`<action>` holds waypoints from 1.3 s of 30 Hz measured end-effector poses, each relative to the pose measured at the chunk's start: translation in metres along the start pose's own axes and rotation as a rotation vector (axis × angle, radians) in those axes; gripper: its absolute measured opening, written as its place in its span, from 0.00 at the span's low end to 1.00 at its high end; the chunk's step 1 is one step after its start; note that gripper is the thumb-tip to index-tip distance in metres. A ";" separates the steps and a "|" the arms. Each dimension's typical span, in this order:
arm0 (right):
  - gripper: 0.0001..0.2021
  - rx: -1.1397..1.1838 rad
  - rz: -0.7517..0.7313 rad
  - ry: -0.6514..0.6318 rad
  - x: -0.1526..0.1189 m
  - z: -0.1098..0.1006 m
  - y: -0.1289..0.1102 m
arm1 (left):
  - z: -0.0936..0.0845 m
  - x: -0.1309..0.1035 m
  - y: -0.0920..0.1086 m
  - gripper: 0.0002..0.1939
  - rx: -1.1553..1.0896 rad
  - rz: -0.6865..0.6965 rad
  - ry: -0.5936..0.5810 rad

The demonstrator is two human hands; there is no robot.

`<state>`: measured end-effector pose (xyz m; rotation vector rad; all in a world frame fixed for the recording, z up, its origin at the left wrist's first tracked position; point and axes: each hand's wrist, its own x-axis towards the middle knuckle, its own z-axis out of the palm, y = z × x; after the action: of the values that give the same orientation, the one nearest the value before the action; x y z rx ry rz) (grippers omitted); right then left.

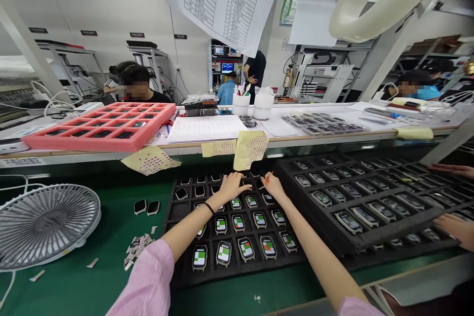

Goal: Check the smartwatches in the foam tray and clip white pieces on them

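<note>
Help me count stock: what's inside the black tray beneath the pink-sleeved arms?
Watch bodies sit in the black tray, many screens showing green. The left hand, left forearm and right hand cover parts; anything beneath is hidden.

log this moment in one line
left hand: over black foam tray of rectangular pale-framed watches | right hand: far rows, same tray, small orange item at fingertips

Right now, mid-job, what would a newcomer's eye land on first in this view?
Probably the lit watches, their screens green and white, some with red, in the black tray under the left hand and right hand. Next come the coral foam tray at left and, below it, the large grey fan at the picture's left edge. A thick cream ring also stands out at upper right.
</note>
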<state>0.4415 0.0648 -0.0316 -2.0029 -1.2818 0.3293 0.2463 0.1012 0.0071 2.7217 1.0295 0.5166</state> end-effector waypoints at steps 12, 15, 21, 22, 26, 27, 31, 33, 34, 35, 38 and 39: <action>0.09 0.026 -0.427 -0.351 -0.063 0.027 -0.075 | -0.045 -0.097 -0.061 0.16 0.142 -0.450 -0.194; 0.09 0.024 -0.441 -0.449 -0.076 0.053 -0.094 | -0.038 -0.108 -0.063 0.17 0.089 -0.491 -0.219; 0.05 0.044 -0.342 -0.492 -0.075 0.081 -0.102 | -0.031 -0.112 -0.076 0.23 -0.201 -0.435 -0.298; 0.04 0.065 -0.328 -0.502 -0.075 0.083 -0.102 | -0.032 -0.112 -0.078 0.25 -0.252 -0.424 -0.306; 0.05 0.194 -0.288 -0.562 -0.076 0.085 -0.099 | -0.036 -0.114 -0.087 0.30 -0.450 -0.400 -0.316; 0.05 0.234 -0.278 -0.571 -0.076 0.086 -0.098 | -0.037 -0.115 -0.089 0.30 -0.498 -0.400 -0.307; 0.06 0.436 -0.217 -0.577 -0.074 0.084 -0.098 | -0.047 -0.117 -0.092 0.30 -0.677 -0.411 -0.233; 0.09 0.562 -0.178 -0.581 -0.070 0.079 -0.101 | -0.056 -0.117 -0.088 0.32 -0.746 -0.411 -0.186; 0.11 0.627 -0.160 -0.582 -0.067 0.074 -0.103 | -0.061 -0.116 -0.085 0.33 -0.779 -0.408 -0.160; 0.13 0.690 -0.144 -0.583 -0.065 0.069 -0.105 | -0.066 -0.116 -0.081 0.34 -0.820 -0.406 -0.130; 0.17 0.846 -0.112 -0.597 -0.062 0.049 -0.115 | -0.080 -0.112 -0.065 0.33 -0.961 -0.408 -0.015; 0.17 0.878 -0.108 -0.608 -0.061 0.042 -0.119 | -0.084 -0.110 -0.060 0.32 -0.999 -0.407 0.028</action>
<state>0.3081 0.0588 0.0108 -1.0990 -1.2558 1.2692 0.1007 0.0761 0.0390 1.5961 0.9339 0.7317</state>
